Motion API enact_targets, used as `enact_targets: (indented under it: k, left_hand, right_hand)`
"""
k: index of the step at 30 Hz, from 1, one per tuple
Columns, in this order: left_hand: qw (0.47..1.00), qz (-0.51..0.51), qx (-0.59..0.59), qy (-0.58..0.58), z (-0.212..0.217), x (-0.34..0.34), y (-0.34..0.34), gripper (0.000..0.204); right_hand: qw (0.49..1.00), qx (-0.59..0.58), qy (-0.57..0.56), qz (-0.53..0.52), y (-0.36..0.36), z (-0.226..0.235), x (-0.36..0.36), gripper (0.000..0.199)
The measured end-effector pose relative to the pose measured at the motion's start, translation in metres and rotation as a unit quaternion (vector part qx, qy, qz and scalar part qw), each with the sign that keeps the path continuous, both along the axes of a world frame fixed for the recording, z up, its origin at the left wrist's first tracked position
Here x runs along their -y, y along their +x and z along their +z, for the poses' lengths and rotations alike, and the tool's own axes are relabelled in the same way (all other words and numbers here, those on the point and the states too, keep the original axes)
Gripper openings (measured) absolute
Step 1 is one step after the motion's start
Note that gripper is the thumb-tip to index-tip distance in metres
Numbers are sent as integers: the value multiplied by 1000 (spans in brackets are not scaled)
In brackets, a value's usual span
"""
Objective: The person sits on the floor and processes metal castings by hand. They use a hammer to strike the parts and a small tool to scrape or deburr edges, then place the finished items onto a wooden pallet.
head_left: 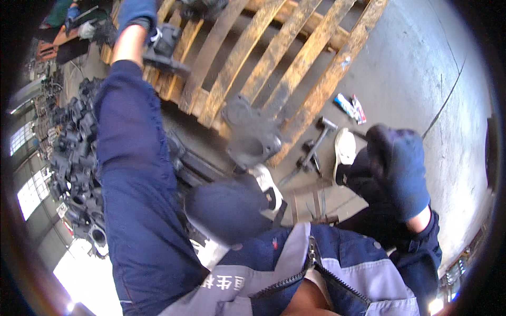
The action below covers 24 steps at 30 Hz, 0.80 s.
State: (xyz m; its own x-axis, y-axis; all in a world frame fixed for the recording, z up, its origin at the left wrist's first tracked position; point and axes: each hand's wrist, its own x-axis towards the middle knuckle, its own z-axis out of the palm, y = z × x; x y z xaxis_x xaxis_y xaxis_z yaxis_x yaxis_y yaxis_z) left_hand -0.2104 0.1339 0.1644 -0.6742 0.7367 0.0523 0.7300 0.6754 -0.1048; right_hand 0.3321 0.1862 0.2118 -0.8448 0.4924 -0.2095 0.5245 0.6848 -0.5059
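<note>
My left hand [137,15], in a blue glove, stretches to the far left at the pallet. The picture's upper edge cuts off its fingers, so its grip is hidden. Right beside its wrist stands a dark cast metal part [166,45] with a flange. My right hand [399,166], also gloved in blue, is closed in front of my right knee. A short dark bit shows at its knuckles, but I cannot make out what it holds. Between my feet and the pallet lies another dark casting [252,139] with a round opening.
A wooden slatted pallet [263,58] lies ahead. A T-shaped metal tool [318,141] and coloured wrappers [350,108] are on the floor near my shoes [345,150]. Many dark castings [76,163] are heaped at the left. Another person's gloved hand [71,22] shows far left.
</note>
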Motion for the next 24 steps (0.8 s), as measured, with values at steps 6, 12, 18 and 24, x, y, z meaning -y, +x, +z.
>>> enact_targets:
  k: [6, 12, 18, 24]
  left_hand:
    - [964, -46, 135, 223, 52, 112, 96, 39]
    - [917, 147, 291, 229, 6, 217, 257, 42]
    - [894, 225, 242, 302, -64, 248, 310, 26]
    - [812, 430, 387, 71, -201, 280, 290, 47]
  right_hand:
    - [1000, 6, -3, -8, -16, -8, -8, 9]
    - [963, -89, -251, -50, -21, -49, -13, 13]
    - [860, -85, -441, -242, -16, -58, 23, 23]
    - [763, -77, -581, -273, -38, -150, 47, 28]
